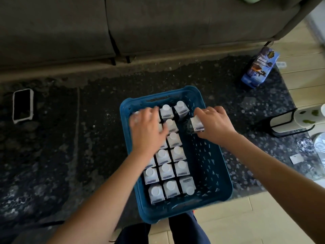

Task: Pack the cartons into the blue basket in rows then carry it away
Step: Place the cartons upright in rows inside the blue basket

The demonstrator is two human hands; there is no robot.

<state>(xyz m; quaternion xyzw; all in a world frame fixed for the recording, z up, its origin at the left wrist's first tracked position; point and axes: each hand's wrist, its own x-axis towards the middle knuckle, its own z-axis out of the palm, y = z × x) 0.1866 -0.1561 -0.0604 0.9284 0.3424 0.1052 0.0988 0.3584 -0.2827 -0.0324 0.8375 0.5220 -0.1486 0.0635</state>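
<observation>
Packing step in hand; carrying not yet begun. The blue basket [216,175] is set on the dark speckled counter [88,138], its near end just over the edge. Three rows of cartons [176,154] are stood upright along its left and middle; the right-hand strip of the floor is seen bare.

A single carton [197,125] is pinched by the right hand [213,123], fingers curled over its top, at the far end of that bare strip. Whether it is yet seated on the basket floor cannot be told.

The left hand [148,131] is laid over the far-left cartons, fingers spread and fairly straight, apparently steadying them.

Next move, as judged: the held carton to be set down beside the far carton of the third row, then the fourth row filled toward the near end.

Hidden: cartons under the left hand; carton print blurred. No loose cartons are made out on the counter; a blue printed pack [258,67] at far right may hold more, not confirmed.
</observation>
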